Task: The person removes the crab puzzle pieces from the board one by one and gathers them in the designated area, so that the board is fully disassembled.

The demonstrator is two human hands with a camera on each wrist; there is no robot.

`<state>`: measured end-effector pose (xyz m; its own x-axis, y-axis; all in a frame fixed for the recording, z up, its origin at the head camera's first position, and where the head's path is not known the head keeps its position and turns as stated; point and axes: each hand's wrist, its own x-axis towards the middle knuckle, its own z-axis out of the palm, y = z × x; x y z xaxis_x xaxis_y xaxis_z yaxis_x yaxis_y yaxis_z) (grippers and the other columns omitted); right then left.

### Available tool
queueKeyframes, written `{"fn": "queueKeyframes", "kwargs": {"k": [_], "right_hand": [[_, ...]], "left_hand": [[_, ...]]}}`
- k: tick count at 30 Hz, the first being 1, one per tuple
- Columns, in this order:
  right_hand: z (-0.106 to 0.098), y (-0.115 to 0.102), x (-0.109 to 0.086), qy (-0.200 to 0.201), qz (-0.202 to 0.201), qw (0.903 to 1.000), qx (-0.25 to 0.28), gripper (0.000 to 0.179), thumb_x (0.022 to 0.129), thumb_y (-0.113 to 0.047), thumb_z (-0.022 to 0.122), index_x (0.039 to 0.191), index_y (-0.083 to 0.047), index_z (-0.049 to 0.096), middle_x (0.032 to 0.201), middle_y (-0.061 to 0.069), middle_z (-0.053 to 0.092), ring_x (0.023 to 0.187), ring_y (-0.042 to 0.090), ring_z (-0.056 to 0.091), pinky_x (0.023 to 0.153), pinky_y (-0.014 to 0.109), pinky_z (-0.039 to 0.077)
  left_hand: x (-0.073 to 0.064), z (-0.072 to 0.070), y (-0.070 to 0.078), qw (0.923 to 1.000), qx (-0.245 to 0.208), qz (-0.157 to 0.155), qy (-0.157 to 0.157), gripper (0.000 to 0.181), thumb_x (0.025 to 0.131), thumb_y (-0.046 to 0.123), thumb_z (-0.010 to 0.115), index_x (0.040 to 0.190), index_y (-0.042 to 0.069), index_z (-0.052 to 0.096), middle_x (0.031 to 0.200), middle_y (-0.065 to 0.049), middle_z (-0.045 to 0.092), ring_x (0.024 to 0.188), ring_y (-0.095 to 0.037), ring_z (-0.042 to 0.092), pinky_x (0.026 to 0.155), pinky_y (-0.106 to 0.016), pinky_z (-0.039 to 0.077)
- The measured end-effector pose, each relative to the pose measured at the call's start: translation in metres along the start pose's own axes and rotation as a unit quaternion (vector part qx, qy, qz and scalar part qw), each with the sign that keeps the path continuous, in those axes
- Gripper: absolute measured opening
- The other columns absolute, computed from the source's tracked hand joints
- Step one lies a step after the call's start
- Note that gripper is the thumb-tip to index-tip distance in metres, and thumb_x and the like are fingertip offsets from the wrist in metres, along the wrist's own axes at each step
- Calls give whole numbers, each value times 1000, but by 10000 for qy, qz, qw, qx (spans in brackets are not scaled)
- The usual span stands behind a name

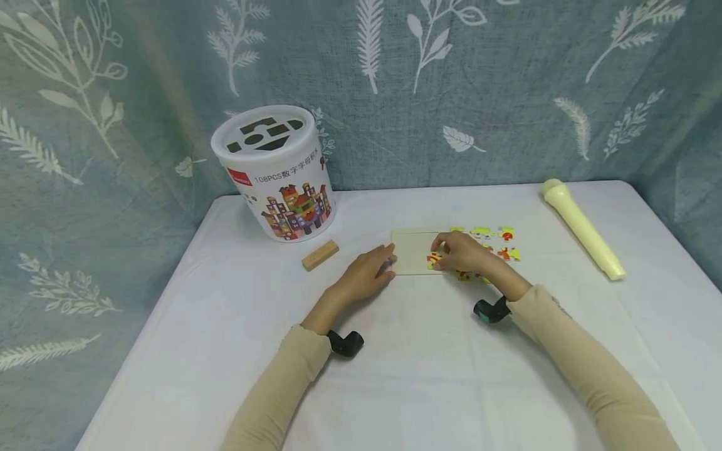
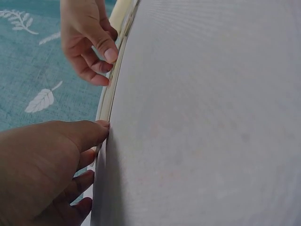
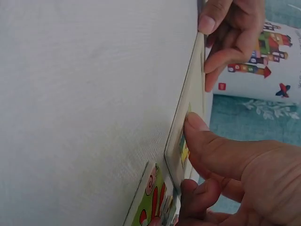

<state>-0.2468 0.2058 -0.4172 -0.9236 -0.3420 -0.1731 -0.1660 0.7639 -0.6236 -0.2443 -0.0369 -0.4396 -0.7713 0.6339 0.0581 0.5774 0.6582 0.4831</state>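
A shallow pale wooden puzzle board (image 1: 414, 254) lies on the white table, its inside bare at the left. At its left edge and near corner rests my left hand (image 1: 366, 272), with thumb and fingertips touching the rim. My right hand (image 1: 464, 254) is over the right part of the board and pinches a yellow-and-red puzzle piece (image 1: 432, 258) between thumb and fingers. In the right wrist view that piece (image 3: 184, 149) shows under the thumb, low at the board's surface. Several loose puzzle pieces (image 1: 506, 234) lie right of the board, partly hidden by my right hand.
A wooden block (image 1: 320, 255) lies left of the board. Behind it stands a white tub (image 1: 276, 175) with cut-out shapes in its lid. A pale yellow microphone-shaped stick (image 1: 583, 228) lies at the far right. A patterned curtain (image 1: 395, 125) hangs behind the table.
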Motion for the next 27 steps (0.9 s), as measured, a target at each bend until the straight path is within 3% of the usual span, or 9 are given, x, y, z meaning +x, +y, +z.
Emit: {"fn": "queueKeyframes", "kwargs": {"k": [6,13,20,27], "right_hand": [[2,0,0,74,170,9998,77,31,80,-12,70,105,2,57,78,8,49,61,15,41,55,25,36],[2,1,-2,449,41,9990,39,28,77,-14,73,97,0,57,90,14,59,76,22,53,65,29,43],[1,3,-4,717,-46,9973,177,11,83,-11,65,90,-4,61,75,8,61,56,14,48,51,25,39],[-2,7,-4,800,-268,9946,600,9,85,-8,64,91,-2,64,80,13,66,64,17,56,53,25,42]], "left_hand": [[0,1,-1,10000,-23,12,-10,53,92,18,56,137,-1,37,130,-12,54,134,-31,35,110,-44,28],[0,2,0,10000,24,42,-12,53,92,17,55,138,-2,35,127,-10,57,134,-31,35,110,-44,28],[0,0,2,10000,49,5,-3,54,92,17,55,138,-2,35,126,-9,58,133,-32,35,110,-45,28],[1,1,2,10000,85,-13,6,53,92,17,54,138,-2,36,126,-10,57,133,-32,36,109,-44,29]]}}
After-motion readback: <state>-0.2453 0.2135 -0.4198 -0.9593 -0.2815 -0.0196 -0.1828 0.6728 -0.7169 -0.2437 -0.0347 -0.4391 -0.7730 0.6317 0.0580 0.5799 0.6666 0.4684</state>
